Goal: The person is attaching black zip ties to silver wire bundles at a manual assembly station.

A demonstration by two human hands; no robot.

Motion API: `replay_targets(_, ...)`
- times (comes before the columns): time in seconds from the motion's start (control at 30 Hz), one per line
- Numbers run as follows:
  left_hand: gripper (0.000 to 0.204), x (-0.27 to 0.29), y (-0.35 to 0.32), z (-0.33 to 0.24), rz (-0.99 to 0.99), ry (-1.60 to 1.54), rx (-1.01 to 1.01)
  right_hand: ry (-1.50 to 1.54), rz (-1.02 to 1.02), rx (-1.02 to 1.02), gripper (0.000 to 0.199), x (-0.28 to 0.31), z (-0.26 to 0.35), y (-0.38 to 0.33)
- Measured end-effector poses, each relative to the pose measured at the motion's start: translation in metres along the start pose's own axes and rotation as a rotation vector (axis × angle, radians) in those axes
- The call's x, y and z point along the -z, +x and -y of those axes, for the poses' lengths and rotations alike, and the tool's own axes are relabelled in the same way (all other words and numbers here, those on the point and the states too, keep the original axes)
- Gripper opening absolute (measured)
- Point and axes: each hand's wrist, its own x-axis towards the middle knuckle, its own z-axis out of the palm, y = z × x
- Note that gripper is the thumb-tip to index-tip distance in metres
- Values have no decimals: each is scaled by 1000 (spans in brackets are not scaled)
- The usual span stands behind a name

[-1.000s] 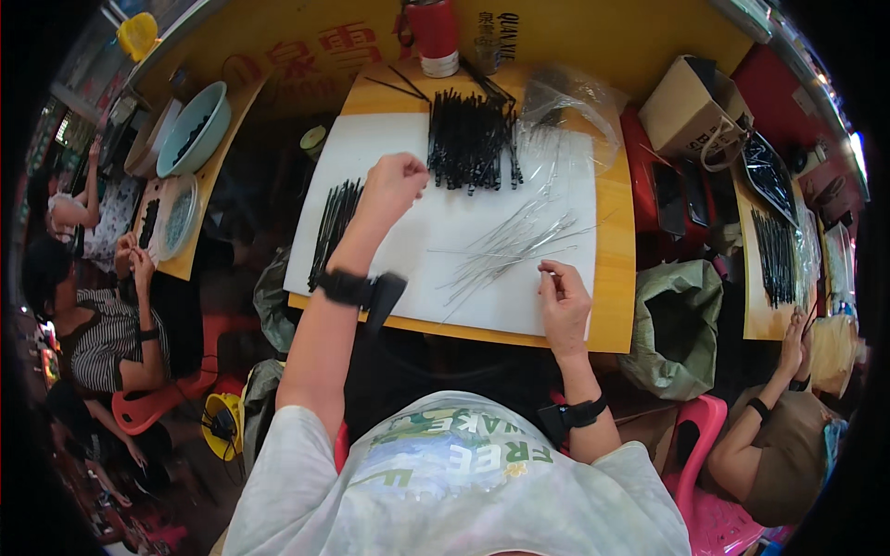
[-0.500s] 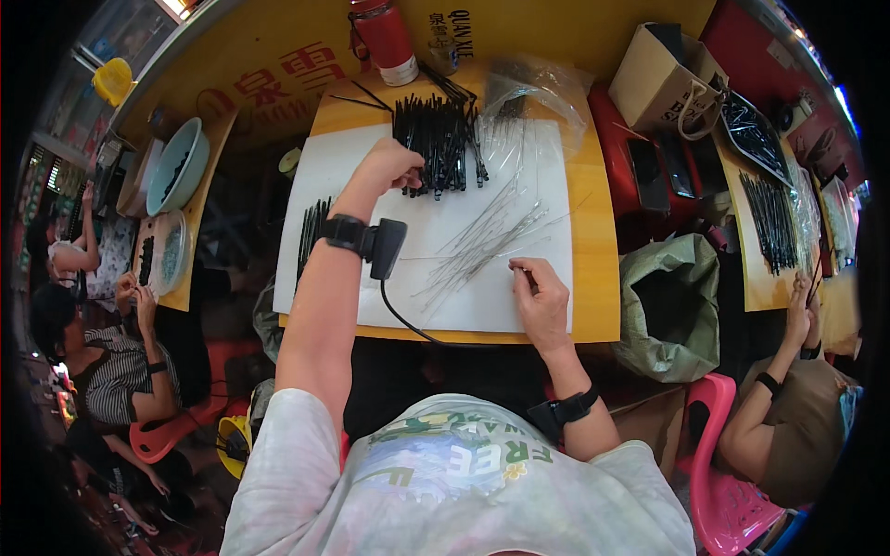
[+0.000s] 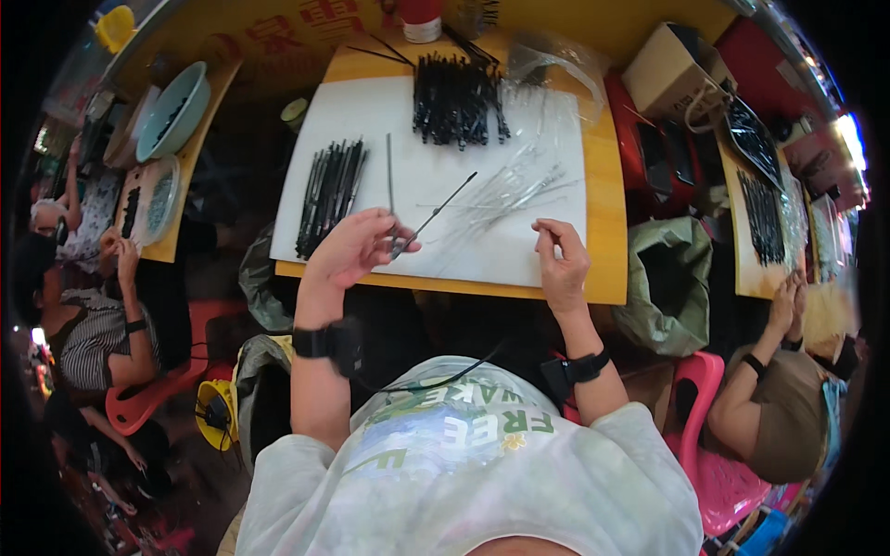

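Note:
Two thin black rods [image 3: 434,214] stick up from my left hand [image 3: 354,248], pinched between its fingers at the near left edge of a white board [image 3: 389,111]. My right hand [image 3: 564,267] is over the board's near right edge, thumb and fingertips pressed together; what they hold, if anything, is too small to make out. Left on the board lies a bundle of slim black rods [image 3: 331,199]. A thicker pile of black rods with small knobs at their near ends [image 3: 456,102] lies at the back. Thin silvery wires [image 3: 505,195] are spread loosely between the hands.
The board lies on a wooden table [image 3: 604,236]. At the back are a clear plastic bag [image 3: 556,69] and a red bottle [image 3: 421,23]. A green sack [image 3: 663,324] stands open at the right. People work at side tables, one holding a light-blue basin [image 3: 176,120].
My left hand has come back from the rear pile toward me, now with two black rods in it. My right hand stays pinched near the board's edge. The view has shifted slightly.

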Motion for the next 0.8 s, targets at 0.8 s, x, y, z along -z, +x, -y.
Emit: replay_targets(0.8,12,-7,-70,17,-136,-110,-158,-526,660,309,7,-40,11,63)
